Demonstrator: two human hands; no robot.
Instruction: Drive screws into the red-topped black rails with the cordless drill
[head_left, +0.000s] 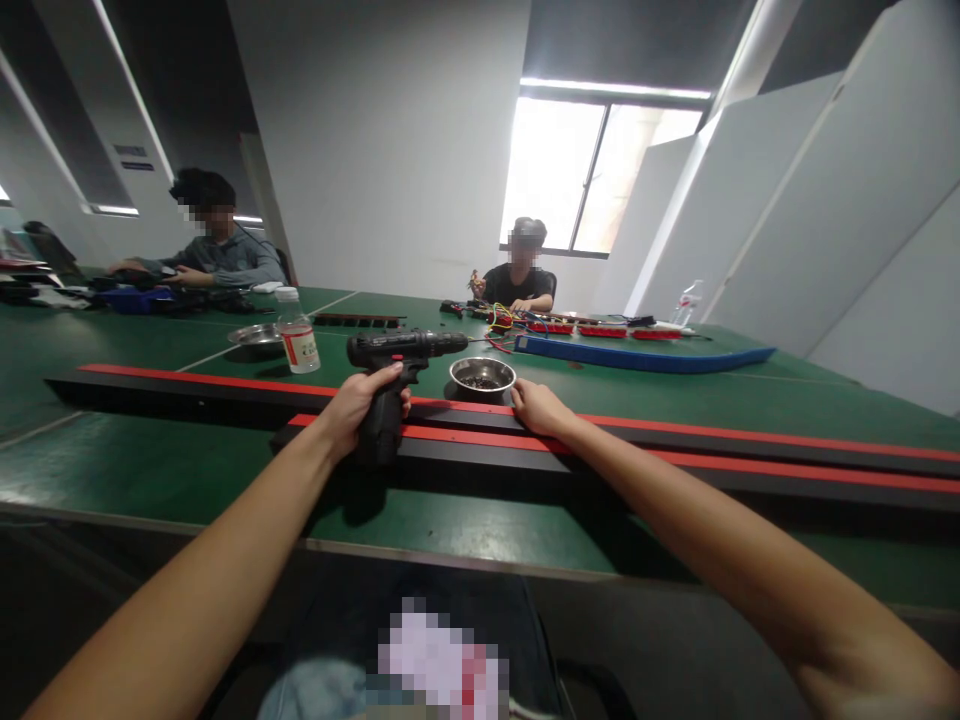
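Observation:
My left hand (pixel 369 405) is wrapped round the grip of a black cordless drill (pixel 385 400), which is held upright with its chuck and bit pointing right. The bit's tip is near a round metal bowl (pixel 484 374) with small dark pieces in it, too small to make out. My right hand (pixel 541 408) is closed at the bowl's right rim; its fingertips are partly hidden. Below both hands lie two long black rails with red top strips, a nearer rail (pixel 480 462) and a farther rail (pixel 225 392), side by side across the green table.
A bottle (pixel 301 335) and a second metal dish (pixel 256 338) stand to the left. Beyond the bowl lie a long blue strip (pixel 637 357), coloured wires (pixel 504 320) and red parts (pixel 551 328). Two people sit across the green table (pixel 450 530). Another bottle (pixel 686 303) stands at the far right.

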